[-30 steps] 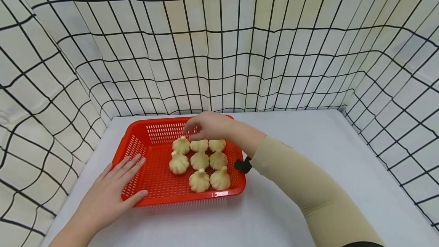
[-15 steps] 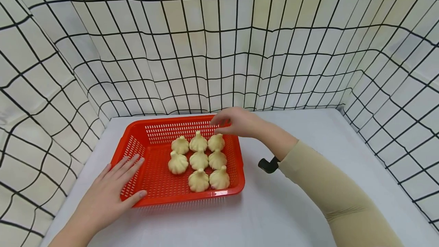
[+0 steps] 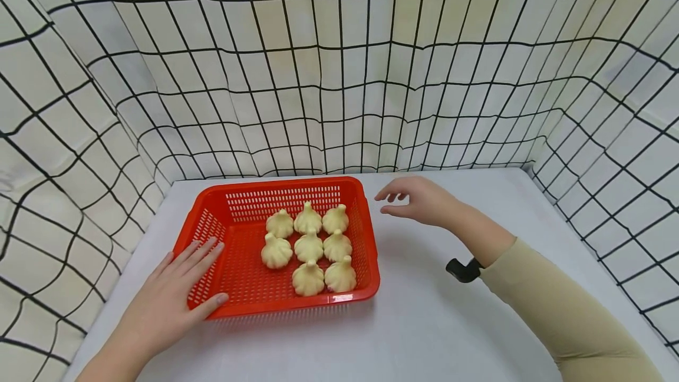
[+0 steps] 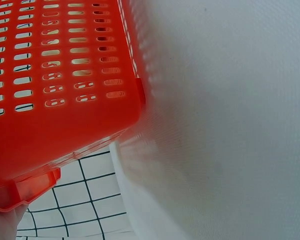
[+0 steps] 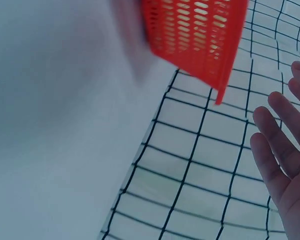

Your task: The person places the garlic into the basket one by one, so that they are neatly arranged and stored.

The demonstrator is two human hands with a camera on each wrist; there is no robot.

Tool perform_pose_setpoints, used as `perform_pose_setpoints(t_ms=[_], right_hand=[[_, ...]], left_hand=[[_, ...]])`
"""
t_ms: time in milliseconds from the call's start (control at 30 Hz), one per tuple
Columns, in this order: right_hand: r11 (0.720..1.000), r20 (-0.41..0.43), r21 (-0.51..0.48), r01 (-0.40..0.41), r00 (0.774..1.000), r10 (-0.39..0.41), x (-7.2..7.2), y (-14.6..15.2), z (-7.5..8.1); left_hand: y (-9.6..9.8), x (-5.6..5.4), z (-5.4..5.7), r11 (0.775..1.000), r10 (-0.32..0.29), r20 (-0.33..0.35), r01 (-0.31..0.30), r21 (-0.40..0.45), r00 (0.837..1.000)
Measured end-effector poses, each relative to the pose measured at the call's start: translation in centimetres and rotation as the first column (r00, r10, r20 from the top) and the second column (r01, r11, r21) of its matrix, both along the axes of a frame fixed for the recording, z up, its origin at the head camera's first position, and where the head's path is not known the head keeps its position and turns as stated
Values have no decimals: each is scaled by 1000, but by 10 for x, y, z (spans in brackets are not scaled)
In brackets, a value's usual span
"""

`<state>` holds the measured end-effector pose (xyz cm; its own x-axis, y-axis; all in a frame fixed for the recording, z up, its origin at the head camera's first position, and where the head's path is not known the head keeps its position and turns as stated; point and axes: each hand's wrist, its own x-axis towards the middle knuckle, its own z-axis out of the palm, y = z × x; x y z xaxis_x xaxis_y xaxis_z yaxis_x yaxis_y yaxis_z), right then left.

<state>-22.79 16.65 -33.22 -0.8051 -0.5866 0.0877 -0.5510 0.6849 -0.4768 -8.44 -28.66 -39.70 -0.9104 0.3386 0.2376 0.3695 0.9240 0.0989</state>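
A red plastic basket (image 3: pixel 244 285) with slotted walls holds several cream-coloured, bun-shaped pieces with pleats and a knob on top, such as the middle bun (image 3: pixel 308 247). They stand in rows towards the basket's right side. My left hand (image 3: pixel 168 296) rests over the basket's left rim with straight, spread fingers. In the left wrist view the basket wall (image 4: pixel 65 125) fills the upper left. Past the basket's right rim, above the table, hovers my right hand (image 3: pixel 421 200), its fingers loosely bent around nothing. The right wrist view shows that hand (image 5: pixel 290 150) apart from the basket (image 5: pixel 190 60).
A white-covered table (image 3: pixel 451 335) lies under the basket. White sheeting with a black grid net (image 3: pixel 339 75) stands at the back and both sides. A black wrist strap piece (image 3: pixel 462 270) sticks out below the right sleeve (image 3: pixel 567 305).
My right hand has moved right, from over the back row of buns to outside the basket's right rim, uncovering that row. The left hand, the basket and the buns stay in place.
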Motion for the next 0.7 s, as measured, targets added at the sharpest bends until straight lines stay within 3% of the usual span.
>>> perform_pose_setpoints(t_ms=[367,700], right_hand=[[996,27,1,90,996,-90,21,63,-29],[993,30,-26,115,993,-114,30,87,-40]], left_hand=[[-1,1,-1,1000,-12,-19,12,-5,1000],[-3,2,1,1000,-6,-12,6,-3,1000]])
